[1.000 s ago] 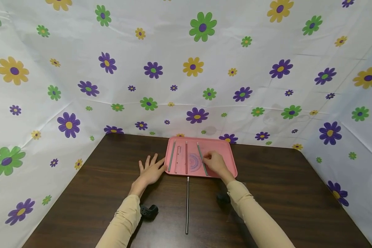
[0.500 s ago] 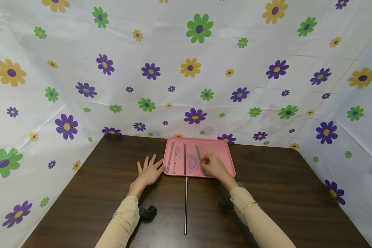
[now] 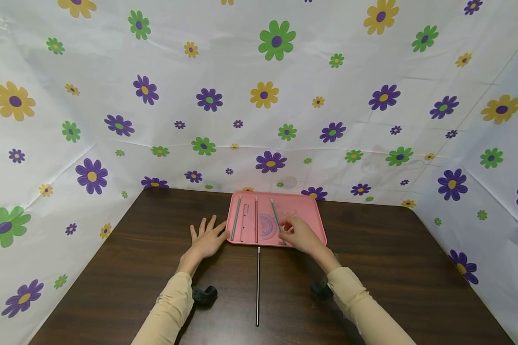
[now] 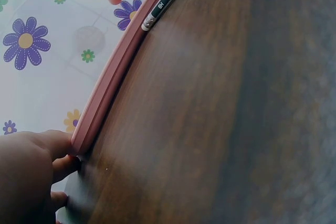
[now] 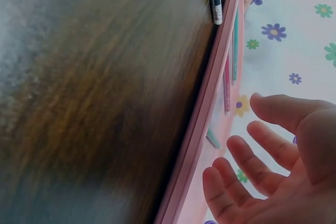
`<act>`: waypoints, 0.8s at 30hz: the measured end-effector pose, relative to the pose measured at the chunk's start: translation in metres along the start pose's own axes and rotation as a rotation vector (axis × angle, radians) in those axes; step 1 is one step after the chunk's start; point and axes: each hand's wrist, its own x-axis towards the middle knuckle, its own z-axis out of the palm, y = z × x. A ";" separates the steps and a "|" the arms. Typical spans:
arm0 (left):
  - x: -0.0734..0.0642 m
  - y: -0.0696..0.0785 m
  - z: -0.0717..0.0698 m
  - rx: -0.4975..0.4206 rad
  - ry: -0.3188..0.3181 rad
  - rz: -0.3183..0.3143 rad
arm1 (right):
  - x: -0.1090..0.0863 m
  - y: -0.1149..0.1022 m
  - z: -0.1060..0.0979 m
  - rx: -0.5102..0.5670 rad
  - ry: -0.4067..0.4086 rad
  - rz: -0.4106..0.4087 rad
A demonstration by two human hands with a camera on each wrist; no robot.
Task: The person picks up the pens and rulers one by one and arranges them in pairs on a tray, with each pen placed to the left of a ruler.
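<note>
A pink tray lies on the table. On it are a green pencil at the left, a clear ruler, a red pencil, a clear protractor and a second green pencil, slightly slanted. My left hand has its fingers spread beside the tray's near left corner, thumb side touching the rim. Over the tray's right part, my right hand is close to the slanted pencil. In the right wrist view, its fingers are loosely bent, holding nothing.
A black pencil with a white eraser tip lies on the dark wooden table, pointing at the tray's near edge. A flowered sheet hangs behind and at the sides. Black wrist devices sit under both forearms.
My right hand has drawn slightly nearer to me along the slanted green pencil, which keeps its place on the tray. My left hand stays put. The head view has shifted a little.
</note>
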 end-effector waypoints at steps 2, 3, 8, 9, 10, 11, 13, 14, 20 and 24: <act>0.000 0.000 0.001 0.000 0.001 0.000 | -0.002 -0.001 0.000 -0.001 -0.004 -0.006; 0.000 0.000 0.001 0.000 0.002 0.000 | -0.004 -0.001 0.000 -0.004 -0.006 -0.011; 0.000 0.000 0.001 -0.005 0.005 0.004 | -0.010 -0.002 -0.002 -0.001 -0.013 -0.040; 0.000 0.000 0.001 -0.007 0.005 0.007 | -0.012 -0.002 -0.003 -0.005 -0.014 -0.047; 0.000 0.000 0.001 -0.007 0.004 0.008 | -0.015 -0.002 -0.004 -0.001 -0.017 -0.050; 0.000 0.000 0.001 -0.007 0.002 0.007 | -0.017 -0.001 -0.006 -0.003 -0.022 -0.056; -0.001 0.000 0.001 -0.008 0.004 0.006 | -0.023 0.000 -0.008 -0.023 -0.039 -0.083; -0.001 0.000 0.001 -0.007 0.003 0.005 | -0.026 0.001 -0.010 -0.025 -0.050 -0.082; -0.001 0.000 0.001 -0.005 -0.002 0.000 | -0.043 0.007 -0.022 -0.069 -0.119 -0.090; 0.000 0.000 0.001 -0.009 0.002 0.001 | -0.054 0.009 -0.030 -0.077 -0.158 -0.068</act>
